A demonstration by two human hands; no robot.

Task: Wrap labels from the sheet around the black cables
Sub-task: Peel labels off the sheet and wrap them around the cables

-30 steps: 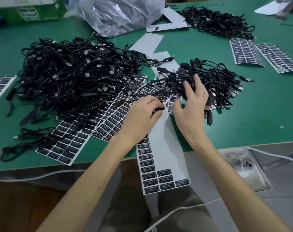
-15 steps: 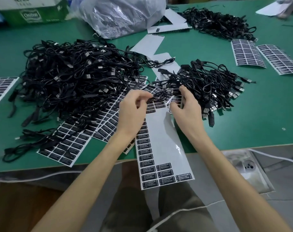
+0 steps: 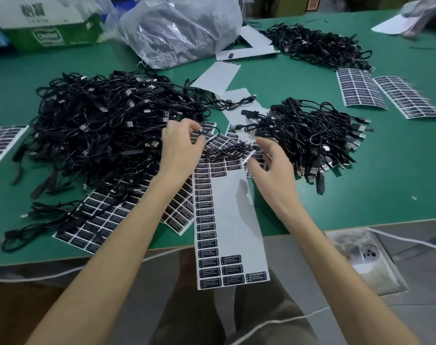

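Green desk (image 3: 386, 183) carries the label sheet (image 3: 233, 220). Above its far end the left hand (image 3: 182, 145) and right hand (image 3: 273, 168) have risen from peeling and now pinch 1 black cable (image 3: 224, 152) between them; wrapping likely begins.

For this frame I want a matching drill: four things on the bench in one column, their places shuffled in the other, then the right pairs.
Things:
1. large cable pile
2. plastic bag
3. partly peeled label sheet
4. green-and-white carton

Places:
a. hangs over the near edge of the table
b. far left corner
c. just left of the left hand
d. far side, behind the large cable pile

Pairs: 1-c, 2-d, 3-a, 4-b
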